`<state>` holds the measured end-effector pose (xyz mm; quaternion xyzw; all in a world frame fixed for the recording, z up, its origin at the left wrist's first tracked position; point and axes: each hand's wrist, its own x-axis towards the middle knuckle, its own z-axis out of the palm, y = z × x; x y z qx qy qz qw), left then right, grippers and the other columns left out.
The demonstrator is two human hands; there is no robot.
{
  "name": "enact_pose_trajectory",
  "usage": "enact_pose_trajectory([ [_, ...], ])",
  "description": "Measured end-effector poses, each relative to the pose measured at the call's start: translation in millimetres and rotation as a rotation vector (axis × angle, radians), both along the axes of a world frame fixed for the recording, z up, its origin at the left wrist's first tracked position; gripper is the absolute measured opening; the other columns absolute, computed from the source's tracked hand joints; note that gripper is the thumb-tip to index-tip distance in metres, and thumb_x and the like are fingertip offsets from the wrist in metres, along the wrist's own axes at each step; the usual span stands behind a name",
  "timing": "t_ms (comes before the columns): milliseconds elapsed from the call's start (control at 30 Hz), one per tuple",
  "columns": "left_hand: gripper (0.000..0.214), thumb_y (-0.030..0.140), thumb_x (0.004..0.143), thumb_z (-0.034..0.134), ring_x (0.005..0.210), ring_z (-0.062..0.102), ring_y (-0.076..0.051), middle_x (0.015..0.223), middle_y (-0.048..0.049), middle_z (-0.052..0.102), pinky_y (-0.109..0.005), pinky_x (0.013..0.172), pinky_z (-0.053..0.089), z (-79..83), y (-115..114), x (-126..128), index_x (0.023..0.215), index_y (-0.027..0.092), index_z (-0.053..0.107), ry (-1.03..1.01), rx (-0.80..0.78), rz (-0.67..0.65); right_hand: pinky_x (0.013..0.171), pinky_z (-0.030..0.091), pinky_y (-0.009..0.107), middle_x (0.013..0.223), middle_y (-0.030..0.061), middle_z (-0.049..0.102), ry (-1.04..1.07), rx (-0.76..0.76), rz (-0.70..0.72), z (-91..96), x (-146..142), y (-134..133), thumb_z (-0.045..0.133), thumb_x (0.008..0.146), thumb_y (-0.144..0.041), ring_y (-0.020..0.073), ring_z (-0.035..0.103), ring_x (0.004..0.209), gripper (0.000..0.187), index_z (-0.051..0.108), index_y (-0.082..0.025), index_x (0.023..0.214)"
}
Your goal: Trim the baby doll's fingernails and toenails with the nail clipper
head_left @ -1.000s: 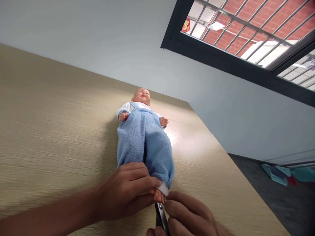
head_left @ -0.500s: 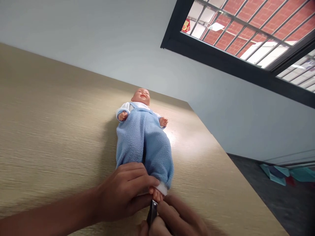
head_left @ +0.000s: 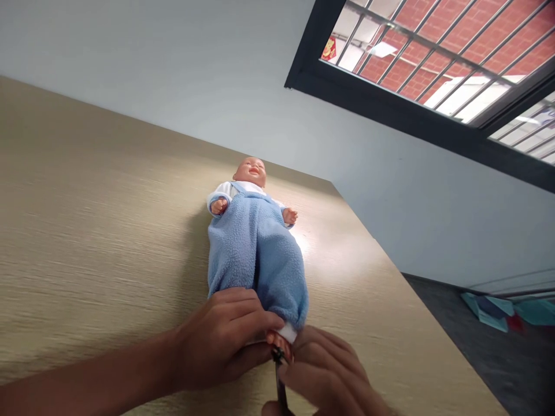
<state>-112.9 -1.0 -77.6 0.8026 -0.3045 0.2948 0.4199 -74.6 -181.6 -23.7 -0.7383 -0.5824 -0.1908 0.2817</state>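
Note:
A baby doll (head_left: 258, 248) in light blue fleece overalls and a white top lies on its back, head away from me. My left hand (head_left: 228, 332) rests over its lower legs, thumb and fingers closed around the foot (head_left: 282, 342) on the right, just below the white cuff. Between the thumb and fingers of my right hand (head_left: 329, 370) is a slim, dark nail clipper (head_left: 281, 386). Its tip meets the doll's toes; whether the jaws are around a toe I cannot tell. The other foot is hidden behind my left hand.
The doll lies on a wood-grain table (head_left: 108, 231) whose right edge slopes down toward me. Behind it stands a pale wall (head_left: 195, 69) with a dark-framed barred window (head_left: 390, 118). Teal items (head_left: 485, 312) are at the far right, near the dark floor.
The clipper has turned more upright, its tip now against the toes. My right hand has shifted slightly right, its fingers lying beside the foot. My left hand keeps its hold.

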Motion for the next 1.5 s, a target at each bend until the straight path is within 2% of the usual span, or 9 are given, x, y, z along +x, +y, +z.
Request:
enact_pose_trajectory([
  [133, 0.024, 0.031, 0.105, 0.045, 0.071, 0.06, -0.016, 0.082, -0.0053, 0.069, -0.027, 0.07, 0.048, 2.4, 2.0, 0.3, 0.108, 0.012, 0.059, 0.01, 0.008, -0.027, 0.051, 0.052, 0.022, 0.062, -0.0023, 0.061, 0.109, 0.17, -0.02, -9.0, 4.3, 1.4, 0.052, 0.1, -0.042, 0.0124, 0.063, 0.055, 0.023, 0.052, -0.02, 0.092],
  [300, 0.026, 0.034, 0.106, 0.043, 0.07, 0.058, -0.016, 0.081, -0.0047, 0.068, -0.027, 0.07, 0.046, 1.6, 1.4, 0.8, 0.107, 0.012, 0.059, 0.018, 0.012, -0.026, 0.048, 0.047, 0.02, 0.062, -0.004, 0.057, 0.169, 0.106, -0.017, -12.4, 7.5, 1.2, 0.054, 0.099, -0.039, 0.0107, 0.058, 0.052, 0.02, 0.052, -0.021, 0.091],
  [467, 0.046, 0.04, 0.109, 0.025, 0.066, 0.05, -0.016, 0.072, -0.0031, 0.06, -0.029, 0.064, 0.039, -4.7, -0.5, 1.0, 0.085, 0.015, 0.055, 0.022, 0.085, -0.021, 0.059, 0.047, 0.021, 0.066, -0.0062, 0.056, 0.3, -0.05, -0.025, -1.4, 6.9, 3.6, 0.052, 0.097, -0.029, 0.0097, 0.056, 0.055, 0.009, 0.051, -0.023, 0.091],
  [633, 0.033, 0.033, 0.107, 0.035, 0.07, 0.052, -0.015, 0.074, -0.0015, 0.061, -0.028, 0.068, 0.041, -11.0, -0.2, 1.9, 0.085, 0.017, 0.054, 0.04, 0.065, -0.026, 0.064, 0.045, 0.023, 0.069, -0.0046, 0.059, 0.292, -0.254, -0.033, 3.1, 5.1, 9.3, 0.055, 0.088, -0.02, 0.0123, 0.059, 0.06, 0.006, 0.051, -0.023, 0.091],
  [867, 0.022, 0.022, 0.096, 0.048, 0.082, 0.06, -0.018, 0.077, -0.0032, 0.065, -0.028, 0.082, 0.05, -16.8, 2.0, 2.9, 0.076, 0.016, 0.055, 0.046, -0.026, -0.071, 0.056, 0.036, 0.027, 0.067, -0.0027, 0.06, 0.027, -0.275, -0.01, 10.2, -2.2, 29.2, 0.048, 0.074, -0.006, 0.0141, 0.056, 0.058, 0.017, 0.047, -0.021, 0.08],
  [1033, 0.022, 0.018, 0.091, 0.052, 0.078, 0.061, -0.017, 0.07, -0.0022, 0.065, -0.028, 0.083, 0.05, -17.2, 1.7, 3.7, 0.069, 0.016, 0.055, 0.061, -0.01, -0.064, 0.06, 0.039, 0.028, 0.068, -0.0036, 0.061, 0.063, -0.293, 0.1, 12.1, 2.2, 26.6, 0.052, 0.079, -0.007, 0.0138, 0.058, 0.058, 0.015, 0.049, -0.022, 0.082],
  [1133, 0.022, 0.023, 0.096, 0.05, 0.071, 0.06, -0.016, 0.069, -0.0008, 0.064, -0.027, 0.074, 0.048, -15.6, 0.5, 3.6, 0.076, 0.017, 0.057, 0.031, -0.008, -0.024, 0.063, 0.044, 0.025, 0.072, -0.0051, 0.06, 0.254, -0.179, 0.109, 8.4, 14.0, 15.9, 0.063, 0.082, -0.016, 0.0127, 0.058, 0.061, 0.017, 0.051, -0.024, 0.092],
  [1300, 0.019, 0.022, 0.098, 0.048, 0.069, 0.058, -0.016, 0.068, -0.0004, 0.063, -0.03, 0.07, 0.04, -18.6, -1.0, 3.6, 0.081, 0.018, 0.058, -0.016, 0.264, 0.071, 0.061, 0.045, 0.026, 0.079, -0.0008, 0.054, 0.51, 0.358, 0.069, -8.1, 53.6, 6.3, 0.059, 0.095, -0.035, 0.0156, 0.055, 0.071, 0.013, 0.053, -0.025, 0.1],
  [1500, 0.023, 0.024, 0.101, 0.044, 0.065, 0.053, -0.015, 0.059, 0.0016, 0.059, -0.032, 0.067, 0.034, -19.6, -1.2, 6.5, 0.084, 0.018, 0.059, -0.128, 0.392, 0.095, 0.091, 0.05, 0.037, 0.102, 0.0061, 0.068, 0.569, 0.369, 0.063, -25.5, 87.1, 14.7, 0.058, 0.097, -0.036, 0.0216, 0.064, 0.101, 0.014, 0.055, -0.025, 0.103],
])
